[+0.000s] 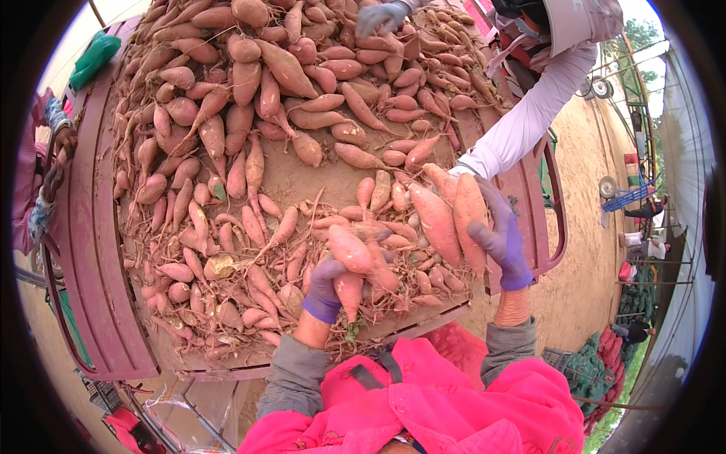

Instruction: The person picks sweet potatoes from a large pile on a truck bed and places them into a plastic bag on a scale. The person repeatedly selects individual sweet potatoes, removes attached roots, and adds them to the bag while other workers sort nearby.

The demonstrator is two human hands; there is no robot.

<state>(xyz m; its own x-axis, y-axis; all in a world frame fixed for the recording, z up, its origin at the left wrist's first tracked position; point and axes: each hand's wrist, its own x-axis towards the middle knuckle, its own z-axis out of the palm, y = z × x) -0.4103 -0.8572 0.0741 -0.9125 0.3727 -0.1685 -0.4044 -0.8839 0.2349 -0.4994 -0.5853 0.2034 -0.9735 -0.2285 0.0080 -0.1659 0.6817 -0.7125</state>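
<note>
My left hand [324,289], in a purple glove, grips a small bunch of sweet potatoes [350,249] above the near edge of the load. Blur hides how many it has. My right hand [506,241], gloved the same way, has its fingers and thumb around large sweet potatoes [472,218] at the right side of the bed. A loose heap of sweet potatoes [266,96] rises at the far end. Smaller sweet potatoes [227,284], with roots and soil among them, are spread to the left of my left hand.
A co-worker's grey-gloved hand [381,18] reaches over the heap; their other sleeve [527,127] comes close to my right hand. Another person's arm [54,164] is at the left. Red metal side panels [96,227] edge the bed. Green cloth [95,59] lies at the far-left corner.
</note>
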